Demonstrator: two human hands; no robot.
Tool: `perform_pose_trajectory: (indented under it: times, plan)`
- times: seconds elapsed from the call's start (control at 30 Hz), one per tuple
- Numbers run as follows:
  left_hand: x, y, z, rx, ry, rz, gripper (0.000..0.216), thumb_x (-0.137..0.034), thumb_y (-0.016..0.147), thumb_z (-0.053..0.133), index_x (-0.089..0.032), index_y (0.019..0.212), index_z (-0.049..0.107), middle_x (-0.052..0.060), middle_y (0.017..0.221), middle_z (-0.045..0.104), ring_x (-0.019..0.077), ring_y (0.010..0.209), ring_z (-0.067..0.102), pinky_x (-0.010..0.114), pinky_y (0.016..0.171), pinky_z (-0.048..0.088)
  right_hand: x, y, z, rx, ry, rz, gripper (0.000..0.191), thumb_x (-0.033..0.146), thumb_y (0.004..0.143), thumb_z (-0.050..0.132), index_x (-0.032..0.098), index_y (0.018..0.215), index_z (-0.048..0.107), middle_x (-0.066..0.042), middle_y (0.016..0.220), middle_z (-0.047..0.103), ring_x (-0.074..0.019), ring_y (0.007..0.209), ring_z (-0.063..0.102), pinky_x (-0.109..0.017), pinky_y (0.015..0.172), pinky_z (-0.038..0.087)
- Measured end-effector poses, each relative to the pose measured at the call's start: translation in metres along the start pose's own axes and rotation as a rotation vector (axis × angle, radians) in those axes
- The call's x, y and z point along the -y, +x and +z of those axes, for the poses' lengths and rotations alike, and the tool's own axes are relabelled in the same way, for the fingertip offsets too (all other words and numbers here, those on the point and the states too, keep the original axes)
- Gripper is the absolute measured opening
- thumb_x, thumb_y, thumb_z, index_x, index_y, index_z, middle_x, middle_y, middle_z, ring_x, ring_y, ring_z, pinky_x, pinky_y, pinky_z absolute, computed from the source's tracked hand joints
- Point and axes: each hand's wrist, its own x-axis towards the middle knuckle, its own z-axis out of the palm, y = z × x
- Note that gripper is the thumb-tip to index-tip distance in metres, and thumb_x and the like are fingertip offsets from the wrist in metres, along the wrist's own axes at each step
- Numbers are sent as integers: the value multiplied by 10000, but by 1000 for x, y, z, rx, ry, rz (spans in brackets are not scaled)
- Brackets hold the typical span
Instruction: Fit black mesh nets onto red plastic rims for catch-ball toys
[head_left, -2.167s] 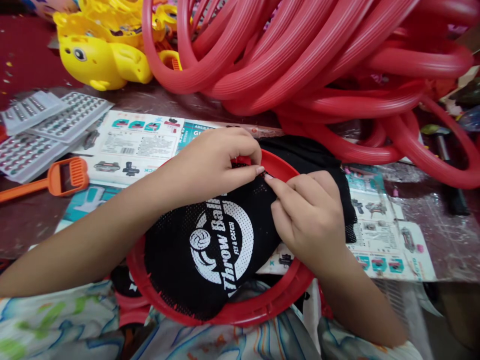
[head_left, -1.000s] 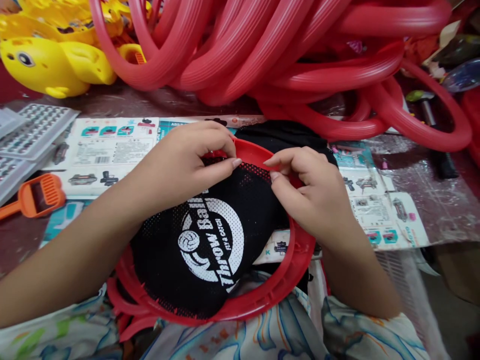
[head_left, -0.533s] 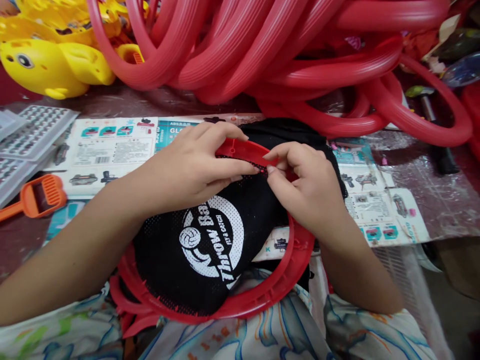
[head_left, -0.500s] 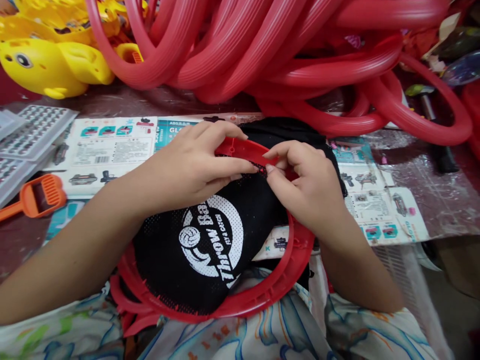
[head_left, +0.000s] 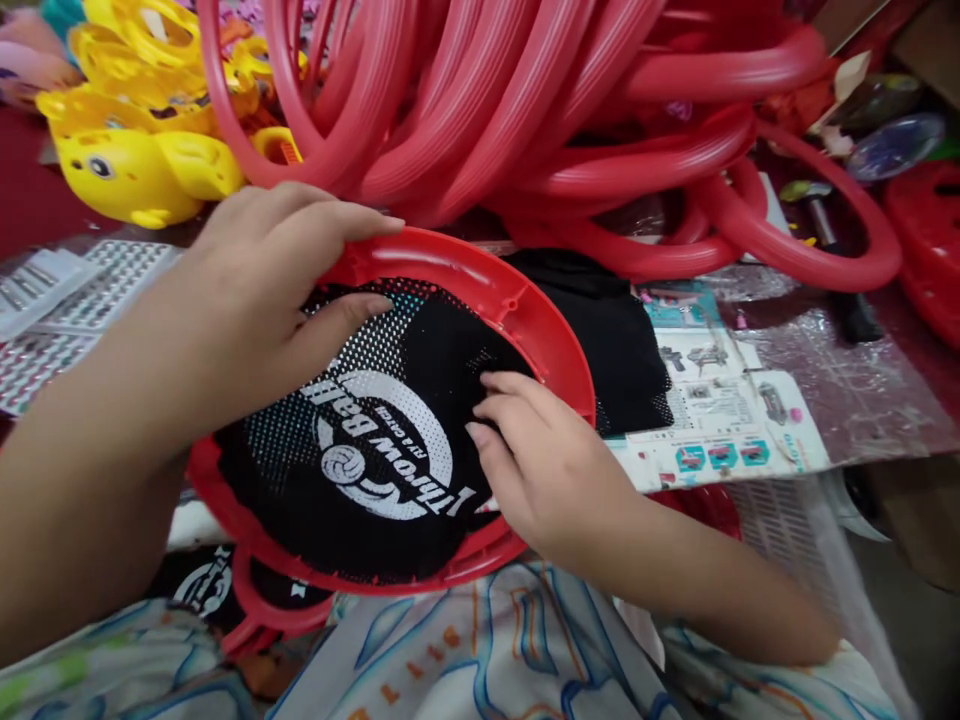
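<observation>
A red plastic hoop [head_left: 525, 310] with a black mesh net [head_left: 390, 440] printed "Throw Ball" in white rests tilted at the table's near edge, over my lap. My left hand [head_left: 262, 280] grips the hoop's far left rim, fingers curled over the top and thumb pressed on the mesh. My right hand [head_left: 540, 460] lies on the mesh near the right rim, fingers bent, fingertips pressing the net. A loose part of the black net [head_left: 615, 340] hangs over the rim onto the table.
A big pile of red hoops [head_left: 570, 110] fills the back. Yellow duck toys [head_left: 142, 170] stand at the back left, grey blister trays [head_left: 90, 290] at the left. Printed cards [head_left: 720, 420] lie to the right. Another netted hoop [head_left: 247, 610] sits on my lap.
The hoop has been turned, so the print now reads upside down. My left hand moved to the far left rim; my right hand left the rim and now rests on the mesh.
</observation>
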Motion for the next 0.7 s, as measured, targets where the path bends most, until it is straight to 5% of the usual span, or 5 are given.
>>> perform_pose_trajectory:
  times: [0.13,0.27,0.43,0.6,0.7]
  plan:
    - [-4,-8,-6,7,22,-41,507,-384,962,470,-153,1413,474,164,1286,545,381,1260,487,517,1120,363,3,13,12,122,57,188,335,300,993,434,44,1141,592,-330,1478,396,-421,1419,390,-624,1085,417]
    - [-3,-14,-4,-35,-44,-47,453,-319,955,506,-161,1378,474,147,1290,540,336,1262,499,469,1104,394,2,22,10,219,443,338,339,435,938,557,179,1156,597,-214,1556,333,-335,1473,328,-586,1123,388]
    - [2,-18,6,-34,-177,-6,412,-262,934,535,-169,1331,477,136,1298,574,291,1235,539,442,1062,439,-4,28,16,120,675,349,132,335,854,666,208,875,640,-105,1388,538,-236,1342,469,-491,1126,367]
    - [2,-18,6,6,-262,-36,443,-256,934,534,-140,1352,446,157,1362,550,262,1294,507,401,1097,416,-5,37,25,149,1115,542,325,439,808,705,213,689,504,65,616,484,-96,571,477,-245,558,422]
    - [6,-17,7,38,-265,-69,508,-291,916,559,-123,1381,443,157,1386,544,264,1288,514,389,1109,406,-2,33,18,7,814,397,225,337,854,672,197,711,570,44,662,565,-99,632,536,-252,626,458]
